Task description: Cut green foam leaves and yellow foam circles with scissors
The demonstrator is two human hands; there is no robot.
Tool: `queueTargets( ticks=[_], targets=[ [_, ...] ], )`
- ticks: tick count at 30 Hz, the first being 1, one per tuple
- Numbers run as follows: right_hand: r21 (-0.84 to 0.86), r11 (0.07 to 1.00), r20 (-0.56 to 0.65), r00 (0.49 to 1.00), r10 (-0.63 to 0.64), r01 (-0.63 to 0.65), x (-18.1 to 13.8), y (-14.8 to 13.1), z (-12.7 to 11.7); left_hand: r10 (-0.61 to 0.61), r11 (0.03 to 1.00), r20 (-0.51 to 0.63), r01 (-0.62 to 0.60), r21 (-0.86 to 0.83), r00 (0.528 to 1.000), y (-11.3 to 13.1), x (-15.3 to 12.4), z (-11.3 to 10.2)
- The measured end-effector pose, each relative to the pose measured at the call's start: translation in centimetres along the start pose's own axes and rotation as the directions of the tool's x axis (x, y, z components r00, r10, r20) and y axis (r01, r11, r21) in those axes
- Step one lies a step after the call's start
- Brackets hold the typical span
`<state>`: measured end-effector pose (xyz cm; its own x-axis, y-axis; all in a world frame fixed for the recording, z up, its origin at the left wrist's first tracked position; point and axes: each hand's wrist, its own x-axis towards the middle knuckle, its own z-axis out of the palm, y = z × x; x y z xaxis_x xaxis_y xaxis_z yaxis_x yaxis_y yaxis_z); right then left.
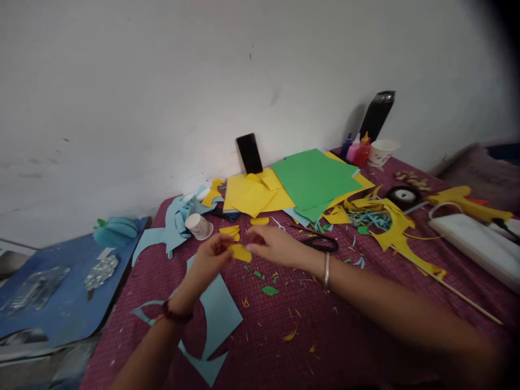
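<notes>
A small yellow paper piece (240,253) with a rounded edge is held over the table between my two hands. My left hand (209,259) pinches its left side. The thumb of my right hand (274,246) meets its right end, with the fingers curled above; the exact grip is partly hidden. Just beyond my fingers lie more cut yellow pieces (229,232) and a yellow half-round (260,221). Black-handled scissors (323,242) rest beyond my right wrist. Under my left forearm is a cut light-blue sheet (219,309).
Green sheets (317,181) and yellow sheets (254,195) lie at the back, near a phone (249,153) leaning on the wall. A paper cup (198,226) lies tipped at left. At right are yellow scraps (396,222), a glue gun (467,203), tape (403,196) and a white power strip (479,238).
</notes>
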<state>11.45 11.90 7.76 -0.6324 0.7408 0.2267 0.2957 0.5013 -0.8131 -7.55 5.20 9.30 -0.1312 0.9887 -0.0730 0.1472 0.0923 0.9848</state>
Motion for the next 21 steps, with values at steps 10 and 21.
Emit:
queueTargets(
  ticks=[10, 21],
  targets=[
    [0.343, 0.909, 0.081, 0.971, 0.223, -0.237, -4.8, 3.7, 1.4, 0.144, 0.759, 0.084, -0.165, 0.630, 0.986, 0.6, 6.2, -1.5],
    [0.475, 0.849, 0.094, 0.973, 0.210, -0.229, -4.7, 4.0, 1.5, 0.046, 0.450, 0.189, -0.189, 0.873, 0.981, -1.9, 9.8, -3.0]
  ],
)
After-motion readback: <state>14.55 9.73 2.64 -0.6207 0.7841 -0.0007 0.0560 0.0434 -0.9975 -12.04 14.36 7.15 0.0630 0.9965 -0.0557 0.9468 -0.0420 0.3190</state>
